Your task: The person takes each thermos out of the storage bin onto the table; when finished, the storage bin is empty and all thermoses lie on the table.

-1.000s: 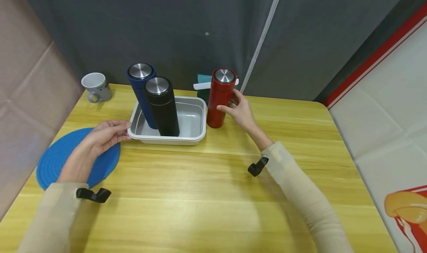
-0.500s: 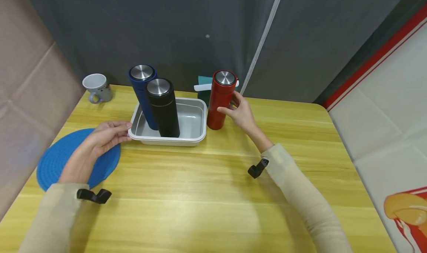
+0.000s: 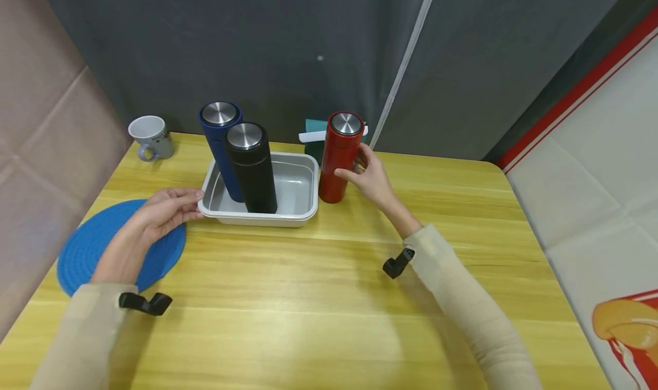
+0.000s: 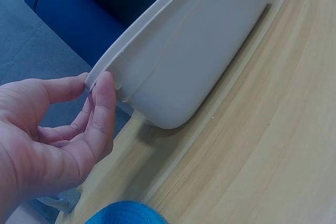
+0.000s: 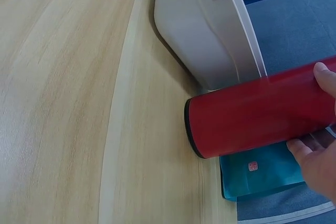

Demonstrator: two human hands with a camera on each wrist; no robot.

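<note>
Near the counter's [image 3: 319, 298] back edge, the left hand [image 3: 167, 213] pinches the tray [image 3: 294, 191]; the right hand [image 3: 372, 177] grips the red bottle [image 3: 336, 164], seemingly a grasping step; moving it calls for an upright lift.

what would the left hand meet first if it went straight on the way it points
The rim of the grey tray, pinched by the left hand; beyond it probably the blue bottle, though depth is unclear.

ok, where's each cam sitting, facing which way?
Head: on the head, facing forward and down over the table; left hand, right hand and sleeves show.
Left wrist: on left wrist, facing the tray; left hand shows, pinching its rim.
Right wrist: on right wrist, facing the red bottle; part of right hand shows.
Both wrist views share the tray.
</note>
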